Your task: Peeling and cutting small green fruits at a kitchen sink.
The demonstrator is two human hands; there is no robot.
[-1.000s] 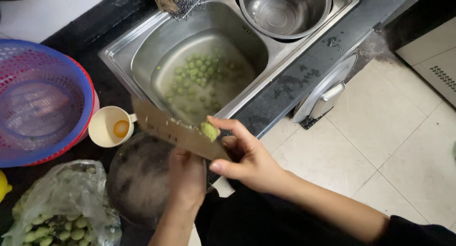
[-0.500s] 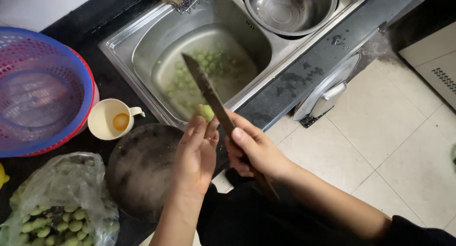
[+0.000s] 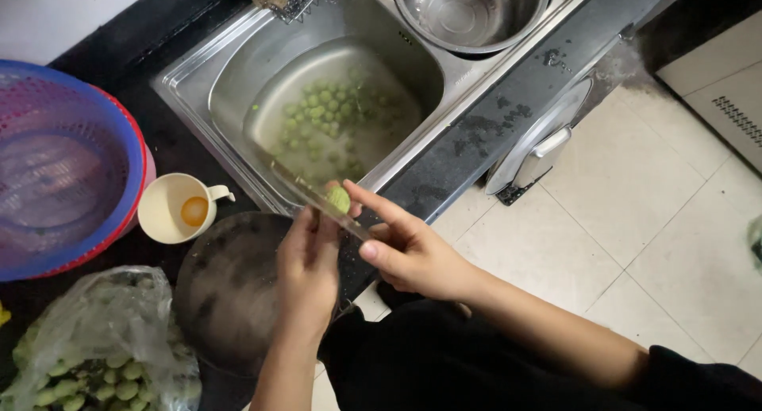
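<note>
Two hands trim a small green fruit over a steel sink's edge.
Left hand (image 3: pixel 305 272) fingers pinch the green fruit (image 3: pixel 340 198); right hand (image 3: pixel 409 252), at 3 o'clock, grips a knife (image 3: pixel 309 196) touching it. Sink (image 3: pixel 238 77) at 12 o'clock.

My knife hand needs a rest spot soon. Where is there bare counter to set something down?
Bare patches: the dark counter strip right of the sink, and a sliver between cup and sink. Crowded: baskets, bag and round pan fill the left; left hand and right hand work above.
</note>
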